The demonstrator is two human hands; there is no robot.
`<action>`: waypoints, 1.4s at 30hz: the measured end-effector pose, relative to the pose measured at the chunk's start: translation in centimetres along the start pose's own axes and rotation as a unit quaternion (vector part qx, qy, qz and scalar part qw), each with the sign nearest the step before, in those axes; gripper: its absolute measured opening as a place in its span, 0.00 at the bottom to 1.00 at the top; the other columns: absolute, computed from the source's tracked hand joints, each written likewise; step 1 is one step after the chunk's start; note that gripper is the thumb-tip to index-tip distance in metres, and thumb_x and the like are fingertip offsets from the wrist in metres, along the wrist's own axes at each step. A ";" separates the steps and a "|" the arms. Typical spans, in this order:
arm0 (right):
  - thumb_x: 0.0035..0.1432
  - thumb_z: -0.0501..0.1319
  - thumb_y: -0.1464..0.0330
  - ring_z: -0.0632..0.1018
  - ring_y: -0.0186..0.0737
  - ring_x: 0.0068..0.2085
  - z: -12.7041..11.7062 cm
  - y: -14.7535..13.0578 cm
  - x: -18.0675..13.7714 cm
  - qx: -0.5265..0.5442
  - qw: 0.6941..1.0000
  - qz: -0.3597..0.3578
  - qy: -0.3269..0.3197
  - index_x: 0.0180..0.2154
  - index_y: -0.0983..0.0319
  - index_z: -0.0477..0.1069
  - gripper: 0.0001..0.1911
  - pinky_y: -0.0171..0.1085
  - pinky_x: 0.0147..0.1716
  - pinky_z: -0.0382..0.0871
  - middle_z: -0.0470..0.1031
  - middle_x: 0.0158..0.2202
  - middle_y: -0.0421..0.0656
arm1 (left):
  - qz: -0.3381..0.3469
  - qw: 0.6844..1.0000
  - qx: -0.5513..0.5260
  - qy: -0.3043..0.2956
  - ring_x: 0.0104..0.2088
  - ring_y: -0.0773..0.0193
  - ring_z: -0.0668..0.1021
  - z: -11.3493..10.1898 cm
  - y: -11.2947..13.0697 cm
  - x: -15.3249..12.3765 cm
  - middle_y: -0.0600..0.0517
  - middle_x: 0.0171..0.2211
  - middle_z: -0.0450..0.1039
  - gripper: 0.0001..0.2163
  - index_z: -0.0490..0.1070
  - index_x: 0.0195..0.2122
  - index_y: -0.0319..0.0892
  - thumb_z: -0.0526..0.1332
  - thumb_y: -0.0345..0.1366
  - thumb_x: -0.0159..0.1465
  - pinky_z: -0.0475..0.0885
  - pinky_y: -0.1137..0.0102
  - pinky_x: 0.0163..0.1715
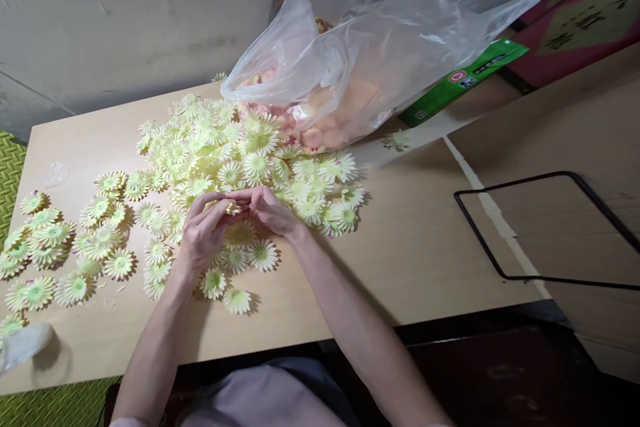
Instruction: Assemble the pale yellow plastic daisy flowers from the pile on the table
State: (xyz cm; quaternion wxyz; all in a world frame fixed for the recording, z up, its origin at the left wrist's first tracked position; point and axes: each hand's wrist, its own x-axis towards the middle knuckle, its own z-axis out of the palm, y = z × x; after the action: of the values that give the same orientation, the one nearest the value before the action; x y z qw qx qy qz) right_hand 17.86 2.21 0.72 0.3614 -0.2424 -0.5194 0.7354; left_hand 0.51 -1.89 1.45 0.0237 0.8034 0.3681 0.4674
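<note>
My left hand (204, 228) and my right hand (267, 209) meet fingertip to fingertip over a wooden table (410, 240). Between the fingers of both sits a small pale yellow artificial flower (231, 208), mostly hidden by them. Both hands are closed in a pinch on it. Under and around my hands lies a big heap of yellow-white daisy-like flower heads (210, 147). More of these flowers (45, 240) are spread out flat to the left of my left hand.
A large clear plastic bag (380, 33) holding pinkish pieces lies at the table's back. Next to it is a green carton (463, 80). A black wire frame (545, 227) rests on cardboard at the right. Green matting (10, 167) shows at the left.
</note>
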 end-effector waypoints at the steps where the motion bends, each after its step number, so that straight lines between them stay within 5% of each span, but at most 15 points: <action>1: 0.47 0.59 0.38 0.80 0.43 0.36 0.1 -0.2 0.0 -0.006 1.000 0.005 -0.006 0.44 0.64 0.79 0.39 0.38 0.36 0.77 0.80 0.34 0.48 | -0.001 1.000 -0.007 -0.002 0.48 0.58 0.78 0.0 0.0 0.0 0.47 0.38 0.79 0.15 0.73 0.51 0.42 0.57 0.24 0.65 0.77 0.60 0.46; 6: 0.48 0.65 0.45 0.80 0.39 0.34 0.0 -0.6 -0.1 -0.062 0.998 -0.005 0.006 0.40 0.65 0.80 0.31 0.36 0.36 0.76 0.79 0.31 0.44 | 0.032 0.999 -0.015 -0.040 0.54 0.56 0.76 0.2 -0.2 0.2 0.46 0.46 0.79 0.20 0.69 0.56 0.45 0.59 0.24 0.64 0.76 0.54 0.50; 11: 0.46 0.74 0.60 0.82 0.39 0.37 -0.4 0.1 0.4 0.062 0.997 -0.015 0.049 0.42 0.62 0.79 0.21 0.37 0.37 0.78 0.82 0.38 0.45 | 0.009 1.000 0.012 -0.021 0.61 0.54 0.70 0.1 -0.4 0.3 0.42 0.58 0.71 0.30 0.60 0.64 0.44 0.64 0.27 0.61 0.75 0.53 0.54; 17: 0.37 0.77 0.67 0.81 0.34 0.32 -0.2 0.6 0.7 0.110 0.981 -0.018 0.159 0.35 0.62 0.81 0.19 0.34 0.34 0.77 0.83 0.32 0.42 | -0.010 1.000 0.000 -0.002 0.55 0.54 0.74 0.1 -1.2 0.2 0.42 0.54 0.74 0.32 0.60 0.64 0.44 0.68 0.32 0.59 0.76 0.55 0.52; 22: 0.39 0.77 0.68 0.80 0.32 0.29 0.1 0.7 0.6 0.079 0.981 -0.050 0.169 0.31 0.63 0.80 0.14 0.31 0.31 0.77 0.82 0.28 0.40 | -0.037 0.999 -0.024 -0.013 0.53 0.55 0.76 0.0 -0.8 0.3 0.41 0.52 0.75 0.31 0.63 0.63 0.43 0.68 0.34 0.58 0.76 0.59 0.52; 28: 0.41 0.76 0.64 0.81 0.36 0.31 -0.1 0.5 0.4 0.073 0.991 -0.019 0.108 0.42 0.63 0.74 0.25 0.32 0.30 0.77 0.82 0.32 0.42 | -0.053 0.998 -0.024 -0.018 0.52 0.57 0.76 -0.1 -0.3 0.3 0.43 0.50 0.75 0.26 0.67 0.58 0.43 0.68 0.30 0.59 0.77 0.62 0.51; 34: 0.45 0.68 0.46 0.82 0.39 0.35 0.4 -0.1 0.0 0.022 0.990 -0.085 0.108 0.45 0.60 0.69 0.32 0.40 0.38 0.79 0.80 0.40 0.47 | -0.022 0.999 0.007 0.022 0.50 0.58 0.77 -0.1 -0.4 0.0 0.45 0.47 0.77 0.25 0.67 0.57 0.41 0.64 0.24 0.58 0.78 0.62 0.48; 39: 0.56 0.57 0.43 0.79 0.40 0.36 0.9 -1.8 -0.6 -0.165 0.908 -0.244 0.298 0.40 0.58 0.71 0.26 0.44 0.37 0.77 0.76 0.39 0.47 | -0.027 0.999 0.018 0.038 0.43 0.61 0.79 -0.1 -0.6 0.0 0.47 0.41 0.78 0.17 0.72 0.50 0.39 0.65 0.24 0.58 0.79 0.65 0.42; 42: 0.51 0.61 0.41 0.75 0.41 0.36 2.9 -4.5 -3.1 -0.356 0.847 -0.285 0.273 0.33 0.56 0.74 0.26 0.42 0.35 0.74 0.72 0.33 0.45 | -0.026 0.999 0.012 0.042 0.38 0.64 0.80 0.1 -0.8 -0.1 0.49 0.38 0.78 0.11 0.73 0.45 0.38 0.64 0.26 0.61 0.79 0.69 0.36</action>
State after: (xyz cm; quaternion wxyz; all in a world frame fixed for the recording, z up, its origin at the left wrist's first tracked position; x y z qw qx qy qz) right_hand 18.88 -1.01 5.91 0.5712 -0.3868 -0.6721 0.2690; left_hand 0.07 -1.35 0.97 0.0104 0.7737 0.3951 0.4951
